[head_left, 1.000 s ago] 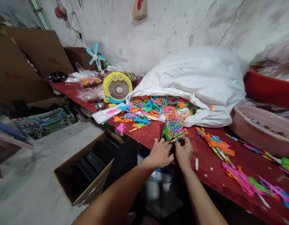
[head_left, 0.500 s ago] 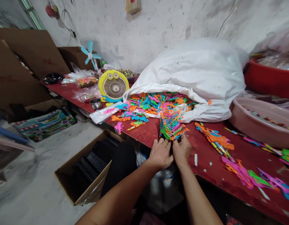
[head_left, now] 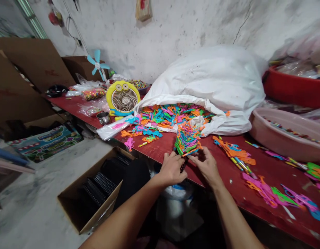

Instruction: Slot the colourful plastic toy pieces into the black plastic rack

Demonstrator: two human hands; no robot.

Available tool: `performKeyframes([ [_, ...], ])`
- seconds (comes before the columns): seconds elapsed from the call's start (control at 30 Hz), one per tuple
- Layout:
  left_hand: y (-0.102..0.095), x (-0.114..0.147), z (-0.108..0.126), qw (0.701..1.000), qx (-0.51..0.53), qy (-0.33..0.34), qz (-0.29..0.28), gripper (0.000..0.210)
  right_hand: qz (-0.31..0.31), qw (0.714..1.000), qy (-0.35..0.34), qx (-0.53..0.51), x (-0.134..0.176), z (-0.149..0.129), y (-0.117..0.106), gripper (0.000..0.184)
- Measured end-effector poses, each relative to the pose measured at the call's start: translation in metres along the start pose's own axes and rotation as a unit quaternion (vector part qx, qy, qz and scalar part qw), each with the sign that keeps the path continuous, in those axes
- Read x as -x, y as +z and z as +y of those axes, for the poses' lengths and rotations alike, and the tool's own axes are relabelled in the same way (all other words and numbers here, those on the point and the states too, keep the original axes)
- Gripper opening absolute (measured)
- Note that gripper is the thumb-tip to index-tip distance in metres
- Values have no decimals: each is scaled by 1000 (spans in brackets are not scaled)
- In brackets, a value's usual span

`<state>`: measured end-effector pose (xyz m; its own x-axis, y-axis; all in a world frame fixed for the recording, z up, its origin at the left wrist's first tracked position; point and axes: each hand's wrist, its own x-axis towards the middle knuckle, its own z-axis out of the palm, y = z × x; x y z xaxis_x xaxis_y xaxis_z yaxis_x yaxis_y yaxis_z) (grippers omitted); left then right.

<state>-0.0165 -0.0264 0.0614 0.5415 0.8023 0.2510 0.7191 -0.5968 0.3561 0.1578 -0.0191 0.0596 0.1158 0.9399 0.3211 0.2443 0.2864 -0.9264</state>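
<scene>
A black perforated rack point(head_left: 183, 166) at the table's front edge bears a dense row of colourful plastic toy pieces point(head_left: 189, 140), in orange, green, pink and blue. My left hand point(head_left: 172, 169) is closed over the rack's near left side, partly hiding it. On the other side, my right hand point(head_left: 208, 167) has its thumb and forefinger apart by the front of the row, close to an orange and blue piece. Behind the row, a big white sack point(head_left: 214, 79) lies with its mouth towards me, heaped with similar pieces point(head_left: 172, 114).
Loose toy pieces point(head_left: 234, 152) lie on the red table point(head_left: 222, 186) to the right, before a pink basin point(head_left: 287, 138). A yellow fan point(head_left: 125, 98) and metal cup point(head_left: 104, 117) stand left. Below, a cardboard box point(head_left: 71, 211) holds black racks point(head_left: 104, 181).
My right hand has moved slightly right and its fingers have spread, away from my left hand. More of the black rack shows between the hands. The view has shifted a little.
</scene>
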Motion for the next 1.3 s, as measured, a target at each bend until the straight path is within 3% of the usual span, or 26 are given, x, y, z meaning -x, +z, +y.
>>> performKeyframes([
  [0.2,2,-1,-2,1000,-4,4,-2,33,50,999,-5,12,-5,7,13,46],
  [0.5,4,2,-1,1000,8,5,8,40,131,984,-48,109,5,10,23,41],
  [0.8,3,3,-1,1000,-2,10,12,42,135,988,-31,72,6,11,24,43],
  [1.0,6,4,0,1000,0,11,21,38,183,946,-120,240,14,3,39,39],
  [1.13,8,5,2,1000,-3,7,24,39,185,927,-124,301,18,2,44,38],
  [1.3,10,6,8,999,1,-2,33,49,167,947,-117,247,12,8,32,35],
])
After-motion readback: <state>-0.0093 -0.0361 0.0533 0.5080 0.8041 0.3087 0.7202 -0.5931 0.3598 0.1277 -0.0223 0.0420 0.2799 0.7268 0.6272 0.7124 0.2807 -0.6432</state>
